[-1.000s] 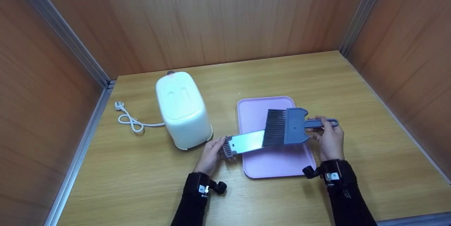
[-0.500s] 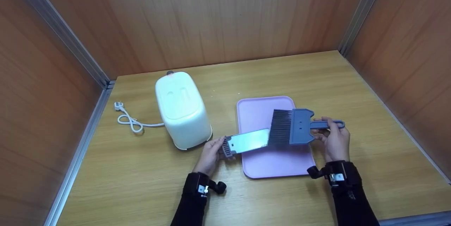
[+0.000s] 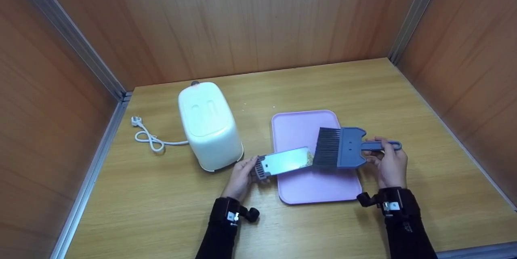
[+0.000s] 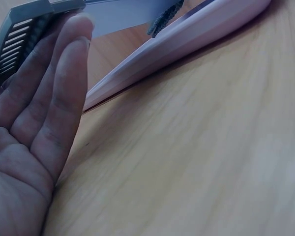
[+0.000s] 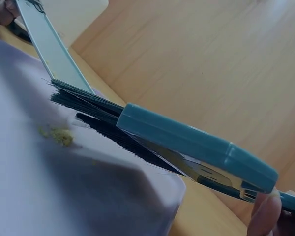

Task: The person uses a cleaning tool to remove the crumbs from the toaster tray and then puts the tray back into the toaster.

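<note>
My left hand (image 3: 241, 177) grips the slotted grey end of a shiny metal crumb tray (image 3: 286, 161), which reaches over a lilac tray (image 3: 297, 192). Yellowish crumbs (image 3: 309, 157) lie at the strip's far end. With my right hand (image 3: 389, 166) I hold a blue-grey brush (image 3: 351, 148) by its handle. Its dark bristles (image 3: 327, 146) meet the strip's far end in the head view. In the right wrist view a small heap of crumbs (image 5: 63, 136) sits on the lilac tray below the bristles. The left wrist view shows several fingers (image 4: 64, 93) extended under the slotted end.
A white, rounded, toaster-like appliance (image 3: 210, 125) stands left of the lilac tray, close to my left hand. Its white cord and plug (image 3: 151, 137) lie on the wooden table (image 3: 161, 210). Wooden panels (image 3: 258, 20) enclose the back and both sides.
My right hand has drawn the brush to the right along the crumb tray. The bristles now uncover crumbs at its far end. The left hand stays almost still.
</note>
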{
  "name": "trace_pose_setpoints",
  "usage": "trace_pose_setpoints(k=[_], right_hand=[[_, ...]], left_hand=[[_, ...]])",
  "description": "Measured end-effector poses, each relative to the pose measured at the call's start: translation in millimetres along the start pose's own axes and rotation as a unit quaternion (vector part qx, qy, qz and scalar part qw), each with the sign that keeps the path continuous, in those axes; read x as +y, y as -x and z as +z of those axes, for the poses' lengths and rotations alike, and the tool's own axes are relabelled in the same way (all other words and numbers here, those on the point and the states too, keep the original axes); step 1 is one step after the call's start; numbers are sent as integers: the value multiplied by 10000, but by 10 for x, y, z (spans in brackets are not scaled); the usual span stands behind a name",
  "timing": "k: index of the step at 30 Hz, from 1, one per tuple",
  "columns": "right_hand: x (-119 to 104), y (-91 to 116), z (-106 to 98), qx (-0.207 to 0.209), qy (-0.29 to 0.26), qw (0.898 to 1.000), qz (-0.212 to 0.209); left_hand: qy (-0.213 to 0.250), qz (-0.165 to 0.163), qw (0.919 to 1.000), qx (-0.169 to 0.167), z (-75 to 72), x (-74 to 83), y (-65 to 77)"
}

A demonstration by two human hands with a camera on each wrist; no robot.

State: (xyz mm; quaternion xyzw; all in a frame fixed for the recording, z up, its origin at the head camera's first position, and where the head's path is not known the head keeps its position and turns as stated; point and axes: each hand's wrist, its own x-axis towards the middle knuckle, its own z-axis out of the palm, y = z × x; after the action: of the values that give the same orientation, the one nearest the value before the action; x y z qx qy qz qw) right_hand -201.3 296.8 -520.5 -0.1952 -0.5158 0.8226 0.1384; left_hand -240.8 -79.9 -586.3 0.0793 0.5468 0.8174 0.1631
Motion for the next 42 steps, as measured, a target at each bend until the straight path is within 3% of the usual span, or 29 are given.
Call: trace_pose_setpoints(k=[9, 15, 19, 22, 30, 35, 42], right_hand=[[-117, 104, -27, -1, -47, 9999, -141], [-191, 40, -16, 417, -150, 9984, -341], [-229, 4, 62, 644, -278, 9960, -559], [-211, 17, 166, 540, -352, 9958, -655], [35, 120, 641, 118, -218, 9973, -684], [248, 209, 924, -101, 200, 9976, -662], [485, 319, 1075, -355, 329, 9966, -670]], left_hand=[[134, 10, 9999, -15, 15, -2, 7], [201, 7, 9998, 6, 22, -5, 7], [201, -4, 9998, 37, 21, -11, 1], [155, -18, 9999, 15, 14, -16, -1], [15, -16, 10000, 48, -10, 3, 1], [17, -23, 10000, -15, -3, 2, -7], [42, 29, 10000, -30, -9, -9, -1]])
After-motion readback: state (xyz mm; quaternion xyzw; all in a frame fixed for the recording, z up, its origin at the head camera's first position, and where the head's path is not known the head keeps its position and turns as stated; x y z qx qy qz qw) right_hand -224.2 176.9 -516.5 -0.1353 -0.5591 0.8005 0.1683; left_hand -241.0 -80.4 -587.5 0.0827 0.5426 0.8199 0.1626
